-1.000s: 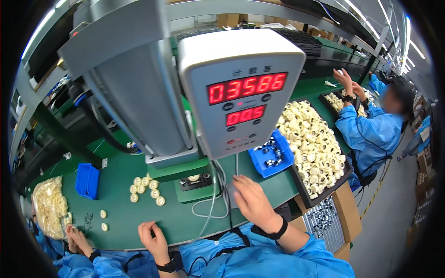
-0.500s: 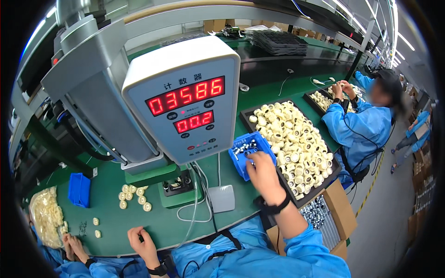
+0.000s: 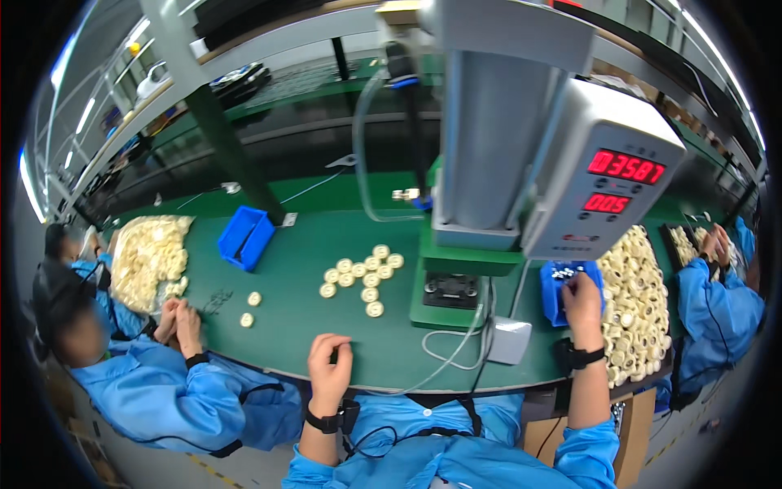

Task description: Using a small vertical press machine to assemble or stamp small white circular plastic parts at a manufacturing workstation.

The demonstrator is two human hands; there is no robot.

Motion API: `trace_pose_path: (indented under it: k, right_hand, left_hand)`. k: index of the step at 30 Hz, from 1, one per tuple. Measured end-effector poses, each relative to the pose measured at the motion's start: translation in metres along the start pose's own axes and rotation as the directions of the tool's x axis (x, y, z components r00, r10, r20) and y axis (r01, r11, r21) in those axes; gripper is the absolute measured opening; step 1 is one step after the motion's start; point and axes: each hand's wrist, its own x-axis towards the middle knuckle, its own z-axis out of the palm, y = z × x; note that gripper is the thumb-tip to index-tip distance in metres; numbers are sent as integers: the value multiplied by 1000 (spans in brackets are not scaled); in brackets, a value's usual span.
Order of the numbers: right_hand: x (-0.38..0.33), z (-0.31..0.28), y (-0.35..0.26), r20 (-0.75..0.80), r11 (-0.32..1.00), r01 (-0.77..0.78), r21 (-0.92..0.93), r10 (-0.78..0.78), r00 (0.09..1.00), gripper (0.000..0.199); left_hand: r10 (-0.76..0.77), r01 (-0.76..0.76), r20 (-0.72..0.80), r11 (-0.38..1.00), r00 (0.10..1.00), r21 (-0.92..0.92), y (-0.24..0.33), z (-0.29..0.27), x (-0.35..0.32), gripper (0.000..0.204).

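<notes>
My right hand (image 3: 582,306) reaches into a blue bin (image 3: 552,306) that holds small shiny metal parts (image 3: 568,270). Its fingers are drawn together down in the bin, and what they hold, if anything, is hidden. Over the front edge of the green table (image 3: 391,342), my left hand (image 3: 329,367) hangs with fingers loosely bent, thumb apart and nothing visible in it. Between my hands stands a press (image 3: 489,147) with a dark fixture (image 3: 450,291) at its base. Left of the press lies a cluster of cream round caps (image 3: 372,263).
A counter box (image 3: 607,171) with red digits juts from the press. Cream caps (image 3: 627,318) heap at right, above an open carton (image 3: 635,436). Cables and a grey plate (image 3: 511,341) lie beside the press. Co-workers (image 3: 183,391) sit at both sides; a blue bin (image 3: 246,238) is at left.
The view has swung left, bringing the press to the middle and the left co-worker into sight. My right hand stays in the blue bin. The counter's red digits have changed.
</notes>
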Motion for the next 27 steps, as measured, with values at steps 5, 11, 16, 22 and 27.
trace_pose_path:
  k: [5, 11, 16, 22, 27]
  right_hand:
    - [-2, -19, -30, -5, 922, -73, 380, 80, 997, 12]
    - [-36, -30, -49, 74, 735, -117, 668, 90, 993, 20]
    - [-51, -27, -88, 43, 614, -38, 789, 7, 999, 42]
    - [-47, 7, -146, 72, 371, -44, 927, -63, 995, 57]
    - [-32, 7, -217, 102, 569, 2, 822, -151, 983, 65]
  left_hand:
    - [-85, 87, 99, 996, 991, -19, -4, -27, 19, 10]
    - [-4, 63, -127, 882, 992, 467, -45, -83, 52, 34]
    - [-114, 199, -164, 631, 980, 750, -91, -117, 81, 53]
    - [-108, 27, 104, 809, 989, 587, -77, -104, 89, 41]
    - [-27, -127, 354, 905, 935, 406, -19, -49, 71, 39]
